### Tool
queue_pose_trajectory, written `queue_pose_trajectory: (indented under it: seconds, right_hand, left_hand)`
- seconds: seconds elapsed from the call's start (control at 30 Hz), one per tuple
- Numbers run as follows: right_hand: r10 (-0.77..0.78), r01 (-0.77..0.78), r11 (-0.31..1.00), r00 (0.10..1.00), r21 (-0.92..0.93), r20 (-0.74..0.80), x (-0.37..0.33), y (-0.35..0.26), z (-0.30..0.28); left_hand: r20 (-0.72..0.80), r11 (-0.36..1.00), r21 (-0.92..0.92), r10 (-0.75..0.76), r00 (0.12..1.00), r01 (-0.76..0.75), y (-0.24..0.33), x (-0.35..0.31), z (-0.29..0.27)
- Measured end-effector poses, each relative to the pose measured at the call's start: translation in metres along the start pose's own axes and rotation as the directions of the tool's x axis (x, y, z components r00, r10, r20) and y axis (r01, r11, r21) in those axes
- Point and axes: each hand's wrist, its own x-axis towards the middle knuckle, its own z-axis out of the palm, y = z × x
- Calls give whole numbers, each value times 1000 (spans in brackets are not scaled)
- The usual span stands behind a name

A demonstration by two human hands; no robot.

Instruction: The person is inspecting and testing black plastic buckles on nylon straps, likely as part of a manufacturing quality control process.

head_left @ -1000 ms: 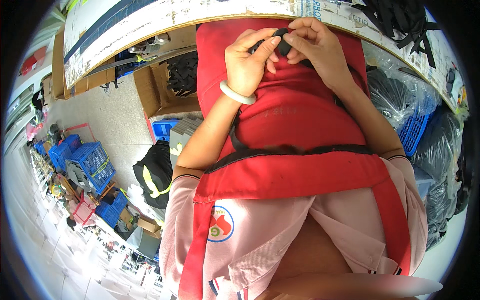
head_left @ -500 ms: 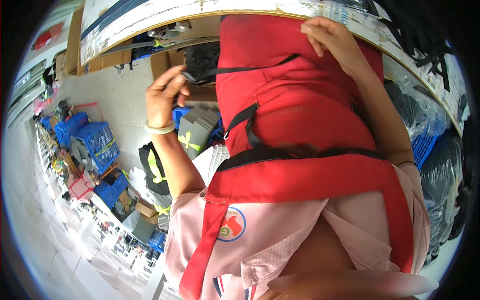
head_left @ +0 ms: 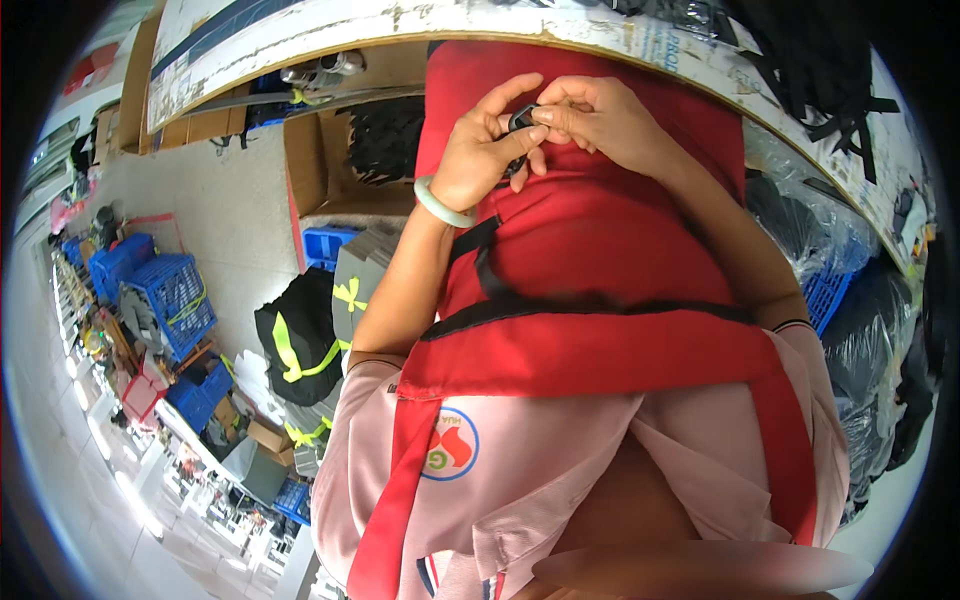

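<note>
Over the red apron [head_left: 600, 240] on my lap, my two hands meet at a small black strap with a buckle-like piece [head_left: 521, 119]. My left hand [head_left: 475, 150], with a pale bangle at the wrist, is closed round it from the left. From the right, my right hand [head_left: 600, 118] pinches its upper end between thumb and fingertips. Fingers cover much of the piece, so its exact shape is hidden. Left of the apron, an open cardboard box [head_left: 307, 165] holds a heap of black straps [head_left: 385, 142].
The worn white table edge [head_left: 430, 22] curves across the far side, with black straps [head_left: 840, 110] hanging at its right. Grey stacked pieces tied with yellow ribbon [head_left: 362, 265] and a black bundle [head_left: 305, 335] stand at left. Plastic-wrapped bags [head_left: 870, 360] and a blue crate [head_left: 828, 295] are at right.
My left hand has come right from beside the box, bringing the black strap with it. My right hand has moved down and left from the table edge and now grips the strap too.
</note>
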Motion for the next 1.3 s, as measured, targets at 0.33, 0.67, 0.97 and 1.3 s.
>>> queue_pose_trajectory:
  seconds: [0.33, 0.67, 0.97, 1.3]
  right_hand:
    - [-500, 354, 753, 856, -554, -134, -44, 7, -15]
    - [-699, -220, 360, 580, -907, -419, -88, 8, -140]
    - [-557, 9, 799, 385, -601, -736, -86, 20, -130]
    - [-664, -112, 638, 422, -762, -618, -81, 41, -141]
  left_hand:
    - [417, 691, -522, -305, 856, 500, -16, 16, 9]
    - [185, 771, -467, -393, 901, 432, -16, 39, 18]
    - [146, 786, -461, -390, 909, 412, -24, 39, 17]
    - [139, 804, -430, -391, 910, 411, -28, 38, 20]
